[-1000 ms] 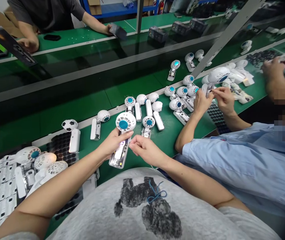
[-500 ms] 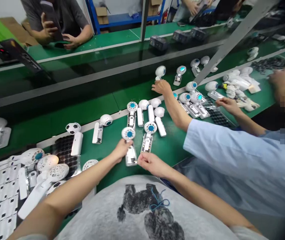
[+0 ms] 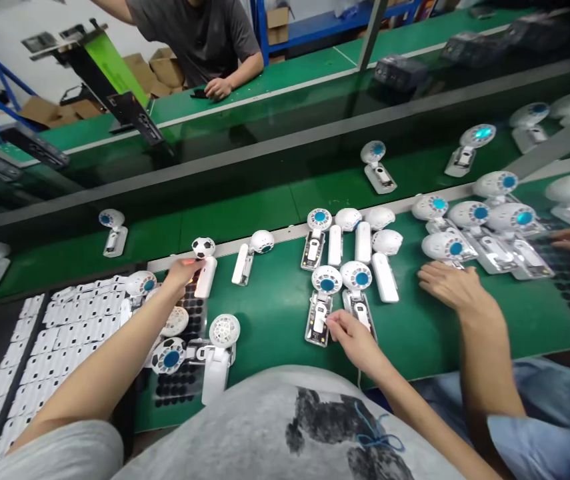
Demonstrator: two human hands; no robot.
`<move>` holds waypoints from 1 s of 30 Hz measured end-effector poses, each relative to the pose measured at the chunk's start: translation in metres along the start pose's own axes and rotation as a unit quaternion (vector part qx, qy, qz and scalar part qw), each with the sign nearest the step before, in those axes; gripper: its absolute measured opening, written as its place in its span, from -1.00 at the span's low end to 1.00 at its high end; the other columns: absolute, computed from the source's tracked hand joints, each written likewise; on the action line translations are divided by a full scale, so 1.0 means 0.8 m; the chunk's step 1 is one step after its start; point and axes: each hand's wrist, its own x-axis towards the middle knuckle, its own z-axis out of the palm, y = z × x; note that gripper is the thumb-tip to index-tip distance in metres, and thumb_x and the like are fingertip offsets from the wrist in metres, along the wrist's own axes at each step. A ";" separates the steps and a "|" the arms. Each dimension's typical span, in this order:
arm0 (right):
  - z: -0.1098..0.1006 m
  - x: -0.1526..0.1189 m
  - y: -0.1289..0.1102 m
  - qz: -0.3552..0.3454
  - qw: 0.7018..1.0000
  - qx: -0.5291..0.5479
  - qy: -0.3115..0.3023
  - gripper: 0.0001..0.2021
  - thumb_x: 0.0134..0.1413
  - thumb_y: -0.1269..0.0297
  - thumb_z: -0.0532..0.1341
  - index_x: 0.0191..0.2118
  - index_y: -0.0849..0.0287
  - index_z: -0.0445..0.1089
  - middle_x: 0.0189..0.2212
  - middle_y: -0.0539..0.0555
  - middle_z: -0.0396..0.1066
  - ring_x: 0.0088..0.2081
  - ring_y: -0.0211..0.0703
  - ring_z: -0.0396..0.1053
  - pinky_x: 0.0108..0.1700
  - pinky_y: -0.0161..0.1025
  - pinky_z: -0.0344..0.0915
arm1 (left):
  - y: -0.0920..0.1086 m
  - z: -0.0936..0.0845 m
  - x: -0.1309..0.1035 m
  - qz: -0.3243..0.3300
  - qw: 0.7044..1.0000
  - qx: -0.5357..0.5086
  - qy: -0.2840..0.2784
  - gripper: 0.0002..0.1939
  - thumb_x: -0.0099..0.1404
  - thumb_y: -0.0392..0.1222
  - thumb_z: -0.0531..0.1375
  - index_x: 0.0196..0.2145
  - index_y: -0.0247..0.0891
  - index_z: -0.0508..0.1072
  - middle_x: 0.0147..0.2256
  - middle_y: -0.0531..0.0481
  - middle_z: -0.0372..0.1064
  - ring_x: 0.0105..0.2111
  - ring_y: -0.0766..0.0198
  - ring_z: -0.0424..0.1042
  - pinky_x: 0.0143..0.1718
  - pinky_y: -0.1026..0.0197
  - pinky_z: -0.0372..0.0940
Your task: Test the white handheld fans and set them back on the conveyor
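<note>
My left hand [image 3: 183, 275] reaches out left, its fingers closed at the upper handle of a white handheld fan with a soccer-ball head [image 3: 203, 247]. The thumb is mostly hidden. My right hand [image 3: 353, 339] is pinched beside a handheld fan with an uncovered handle [image 3: 319, 321], its circuit board and small white inner part showing. What the pinch holds, if anything, is too small to make out. A thin cable [image 3: 359, 380] hangs below that hand. Another opened fan [image 3: 357, 275] lies partly behind the right hand.
Several more fans [image 3: 363, 241] lie along the belt's metal edge [image 3: 285, 233]; others ride on the green belt [image 3: 245, 203]. Trays of white covers [image 3: 72, 333] stand at left. A co-worker's hand [image 3: 452, 290] rests by a fan cluster at right. Another person sits across.
My left hand has let go of the opened fan, now lying on the table, and moved left to the soccer-ball fan. My right hand stays pinched beside the opened fan. The view has swung left.
</note>
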 end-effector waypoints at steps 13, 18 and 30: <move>-0.013 -0.026 -0.082 -0.033 0.995 0.095 -0.008 -0.76 0.17 0.09 0.00 -0.38 0.14 0.19 -0.59 -0.10 0.17 -0.54 -0.27 0.11 -0.45 -0.30 0.05 | 0.072 0.073 -0.024 0.055 0.997 -0.046 -0.010 -0.53 0.01 -0.08 0.24 -0.12 -0.24 0.29 -0.20 -0.09 0.40 -0.17 0.07 0.39 -0.14 0.06 0.27; -0.020 -0.027 -0.108 -0.045 0.986 0.158 -0.012 -0.77 0.18 0.09 0.02 -0.34 0.15 0.19 -0.58 -0.10 0.13 -0.56 -0.32 0.06 -0.52 -0.33 -0.01 | 0.153 0.082 -0.086 -0.026 0.914 -0.332 -0.231 -0.59 0.02 -0.24 0.24 -0.14 -0.26 0.28 -0.34 -0.07 0.42 -0.33 0.08 0.46 -0.30 0.01 0.37; -0.039 -0.053 -0.100 -0.092 0.978 0.182 0.035 -0.77 0.19 0.09 0.04 -0.33 0.15 0.21 -0.59 -0.11 0.12 -0.54 -0.33 0.08 -0.52 -0.36 -0.01 | 0.167 0.116 -0.144 -0.002 0.875 -0.342 -0.342 -0.48 -0.03 -0.40 0.29 -0.08 -0.24 0.29 -0.20 -0.10 0.43 -0.15 0.06 0.44 -0.15 0.04 0.36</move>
